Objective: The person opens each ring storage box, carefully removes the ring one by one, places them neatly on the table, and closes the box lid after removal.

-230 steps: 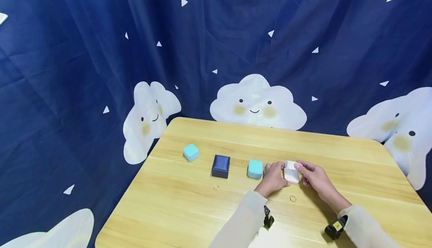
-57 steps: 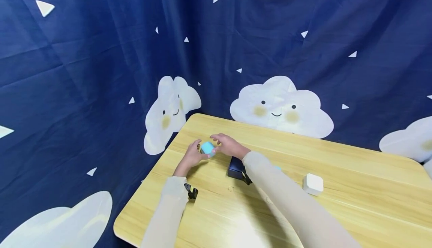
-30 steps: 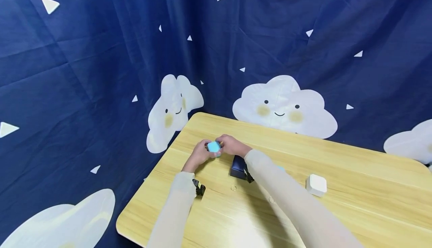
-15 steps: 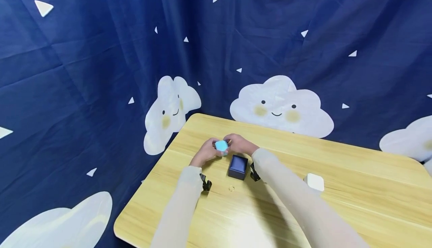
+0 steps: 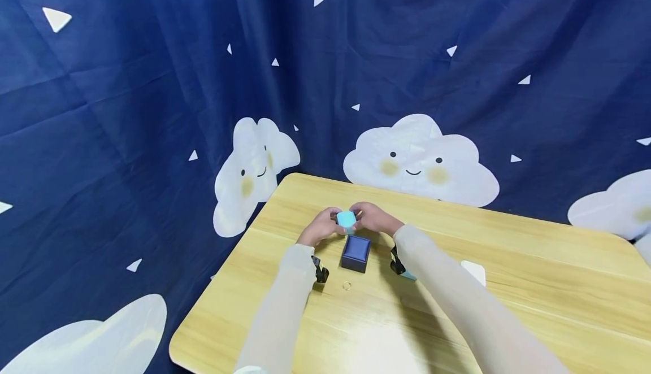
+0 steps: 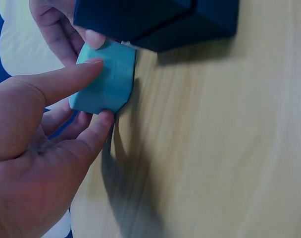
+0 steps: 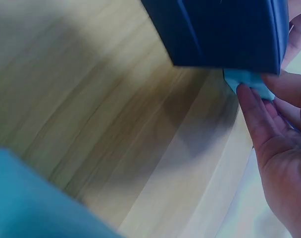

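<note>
Two hands, our left hand [image 5: 319,230] and right hand [image 5: 375,220], pinch the turquoise box [image 5: 346,219] between fingertips just above the tabletop [image 5: 534,317], behind the navy box [image 5: 355,252]; uneven fingertip pressure could drop it.

Matt teal box [image 5: 346,219], wood-grain table [image 5: 534,306], creased cloth backdrop [image 5: 152,80]

Navy cloud-print curtain [image 5: 152,80]; wooden table [image 5: 534,306]

Small box [image 5: 346,219] just behind larger box [image 5: 356,252]
</note>
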